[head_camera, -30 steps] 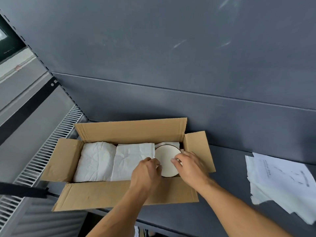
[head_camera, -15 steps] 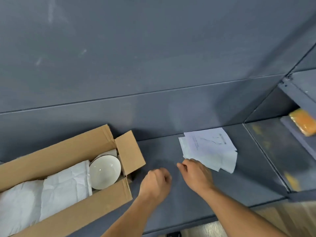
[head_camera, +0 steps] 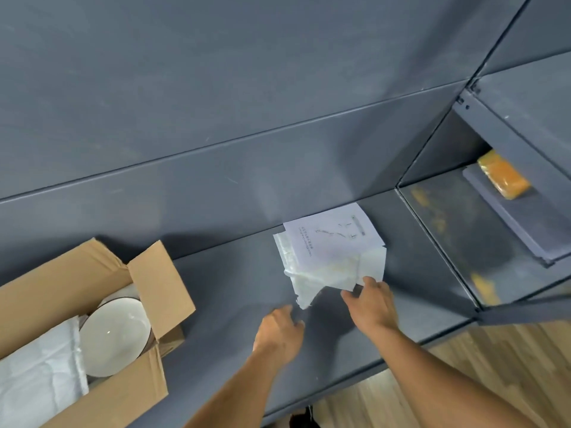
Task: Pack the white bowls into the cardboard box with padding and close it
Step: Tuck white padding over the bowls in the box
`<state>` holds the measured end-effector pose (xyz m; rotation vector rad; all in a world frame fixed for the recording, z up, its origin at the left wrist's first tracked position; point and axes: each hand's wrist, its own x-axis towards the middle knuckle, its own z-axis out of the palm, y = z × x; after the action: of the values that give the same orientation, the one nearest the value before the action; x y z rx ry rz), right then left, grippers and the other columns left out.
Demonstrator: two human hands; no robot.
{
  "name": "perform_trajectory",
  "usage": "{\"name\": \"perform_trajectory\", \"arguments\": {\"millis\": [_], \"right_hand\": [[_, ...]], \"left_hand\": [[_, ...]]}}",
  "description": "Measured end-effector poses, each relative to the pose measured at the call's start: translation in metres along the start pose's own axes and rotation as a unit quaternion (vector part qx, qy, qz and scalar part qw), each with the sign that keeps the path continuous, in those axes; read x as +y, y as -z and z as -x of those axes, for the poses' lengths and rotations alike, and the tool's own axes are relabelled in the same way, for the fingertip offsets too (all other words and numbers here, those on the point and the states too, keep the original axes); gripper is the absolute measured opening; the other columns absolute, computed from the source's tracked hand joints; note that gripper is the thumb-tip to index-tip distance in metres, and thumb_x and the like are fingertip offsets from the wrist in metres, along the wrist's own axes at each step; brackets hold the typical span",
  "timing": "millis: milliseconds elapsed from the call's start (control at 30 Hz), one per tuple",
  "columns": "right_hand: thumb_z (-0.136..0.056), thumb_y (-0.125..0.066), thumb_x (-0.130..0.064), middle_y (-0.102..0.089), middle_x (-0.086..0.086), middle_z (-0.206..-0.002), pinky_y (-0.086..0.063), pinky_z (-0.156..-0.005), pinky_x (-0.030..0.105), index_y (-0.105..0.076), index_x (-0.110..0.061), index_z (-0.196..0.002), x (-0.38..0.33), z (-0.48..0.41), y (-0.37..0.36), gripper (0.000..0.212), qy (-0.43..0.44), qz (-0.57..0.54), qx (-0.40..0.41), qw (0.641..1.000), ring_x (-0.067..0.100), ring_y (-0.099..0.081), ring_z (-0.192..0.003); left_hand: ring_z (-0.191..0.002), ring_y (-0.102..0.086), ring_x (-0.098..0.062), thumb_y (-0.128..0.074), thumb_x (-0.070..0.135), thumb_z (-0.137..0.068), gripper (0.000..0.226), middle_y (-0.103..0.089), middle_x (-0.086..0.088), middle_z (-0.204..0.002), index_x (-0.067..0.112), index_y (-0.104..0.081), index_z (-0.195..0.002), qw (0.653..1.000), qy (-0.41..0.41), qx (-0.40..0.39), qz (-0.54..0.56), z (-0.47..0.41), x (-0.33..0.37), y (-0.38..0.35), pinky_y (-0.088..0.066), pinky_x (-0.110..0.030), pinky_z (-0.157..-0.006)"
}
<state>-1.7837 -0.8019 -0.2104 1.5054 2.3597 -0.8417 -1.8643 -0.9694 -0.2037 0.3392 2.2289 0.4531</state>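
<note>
An open cardboard box (head_camera: 156,279) lies on the grey shelf at the lower left. A white bowl (head_camera: 114,338) stands on edge at its right end, beside white padding paper (head_camera: 37,375) that fills the rest. To the right lies a pile of white padding sheets (head_camera: 312,273) with a printed sheet (head_camera: 333,239) on top. My right hand (head_camera: 372,302) pinches the near edge of one padding sheet and lifts it. Just left of that sheet's hanging corner, my left hand (head_camera: 279,330) hovers over the shelf with fingers loosely curled and holds nothing.
The grey shelf (head_camera: 234,291) has a back wall close behind the box and the pile. A side compartment on the right holds an orange packet (head_camera: 503,179). A wooden floor (head_camera: 494,366) shows below the shelf's front edge.
Both hands left the bowl in the box and moved right to the paper pile. My right hand has taken hold of a padding sheet. The view swung right.
</note>
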Motion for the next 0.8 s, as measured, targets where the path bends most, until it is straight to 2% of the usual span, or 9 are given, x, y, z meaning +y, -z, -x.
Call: {"name": "perform_trajectory", "arguments": {"millis": [33,133,267,367,467,533,633,733,800], "right_hand": [[-0.089,-0.058,-0.048,-0.052,0.008,-0.12,-0.052,-0.083,0.041,-0.05,-0.014,-0.121,0.0,-0.004,-0.001,0.048,-0.012,-0.018,-0.005,1.0,0.029,-0.053,-0.11],[-0.087,-0.06,-0.05,-0.053,0.011,-0.121,-0.05,-0.076,0.038,-0.046,-0.009,-0.124,-0.006,-0.017,-0.003,0.057,-0.05,-0.078,-0.006,0.996,0.031,-0.057,-0.104],[-0.086,-0.058,-0.052,-0.059,0.009,-0.112,-0.046,-0.072,0.037,-0.044,-0.009,-0.115,-0.017,-0.027,-0.004,0.054,-0.082,-0.064,0.003,0.995,0.032,-0.06,-0.095],[-0.088,-0.057,-0.046,-0.058,0.004,-0.096,-0.04,-0.068,0.034,-0.045,-0.011,-0.108,-0.022,-0.03,-0.006,0.043,-0.094,-0.06,-0.01,0.994,0.029,-0.057,-0.087],[-0.086,-0.057,-0.034,-0.057,0.002,-0.071,-0.039,-0.055,0.027,-0.055,-0.012,-0.081,-0.021,-0.033,-0.008,0.023,-0.084,-0.09,-0.021,0.992,0.022,-0.054,-0.066],[-0.085,-0.059,-0.026,-0.054,0.004,-0.061,-0.034,-0.048,0.023,-0.058,-0.007,-0.069,-0.019,-0.034,-0.006,0.025,-0.073,-0.127,-0.039,0.988,0.019,-0.05,-0.058],[-0.081,-0.063,-0.017,-0.058,0.005,-0.07,-0.041,-0.058,0.027,-0.062,-0.002,-0.079,-0.018,-0.033,-0.003,0.015,-0.092,-0.257,-0.064,0.96,0.022,-0.052,-0.065],[-0.079,-0.065,-0.01,-0.065,0.005,-0.079,-0.048,-0.062,0.03,-0.056,-0.009,-0.077,-0.018,-0.03,-0.001,0.009,-0.128,-0.388,-0.117,0.905,0.022,-0.064,-0.072],[-0.079,-0.064,-0.006,-0.065,0.002,-0.079,-0.048,-0.06,0.029,-0.053,-0.012,-0.075,-0.019,-0.027,0.0,0.013,-0.144,-0.432,-0.152,0.877,0.022,-0.068,-0.077]], "left_hand": [[-0.117,-0.059,-0.024,-0.049,0.03,-0.093,0.036,-0.062,-0.003,-0.13,0.02,-0.056,-0.127,1.0,0.011,0.004,0.02,-0.005,0.002,-0.001,-0.049,-0.028,-0.091],[-0.091,-0.063,-0.028,-0.047,0.028,-0.09,0.015,-0.069,-0.008,-0.107,0.023,-0.059,-0.098,0.997,0.026,0.012,0.073,-0.016,0.008,-0.003,-0.054,-0.031,-0.07],[-0.079,-0.062,-0.028,-0.047,0.023,-0.087,0.016,-0.062,-0.004,-0.08,0.026,-0.056,-0.099,0.996,0.016,0.012,0.088,-0.025,0.012,-0.006,-0.045,-0.025,-0.058],[-0.062,-0.053,-0.018,-0.048,0.021,-0.085,0.023,-0.053,0.006,-0.066,0.03,-0.056,-0.104,0.995,0.011,0.0,0.096,-0.027,0.014,-0.009,-0.044,-0.023,-0.054],[-0.067,-0.056,-0.016,-0.049,0.023,-0.087,0.032,-0.061,0.007,-0.076,0.035,-0.055,-0.116,0.994,0.019,-0.017,0.107,-0.028,0.017,-0.011,-0.045,-0.022,-0.056],[-0.073,-0.06,-0.014,-0.052,0.026,-0.088,0.04,-0.067,0.008,-0.09,0.034,-0.053,-0.127,0.991,0.03,-0.023,0.128,-0.029,0.017,-0.012,-0.045,-0.02,-0.056],[-0.07,-0.06,-0.014,-0.056,0.028,-0.087,0.035,-0.068,0.008,-0.094,0.031,-0.057,-0.122,0.985,0.049,-0.023,0.162,-0.028,0.017,-0.01,-0.044,-0.019,-0.052],[-0.062,-0.055,-0.014,-0.059,0.028,-0.083,0.02,-0.062,0.007,-0.076,0.025,-0.065,-0.101,0.978,0.06,-0.006,0.2,-0.026,0.016,-0.006,-0.046,-0.021,-0.055],[-0.058,-0.055,-0.015,-0.064,0.028,-0.079,0.016,-0.061,0.005,-0.072,0.023,-0.066,-0.094,0.959,0.079,-0.001,0.273,-0.023,0.016,-0.003,-0.049,-0.025,-0.057]]}}
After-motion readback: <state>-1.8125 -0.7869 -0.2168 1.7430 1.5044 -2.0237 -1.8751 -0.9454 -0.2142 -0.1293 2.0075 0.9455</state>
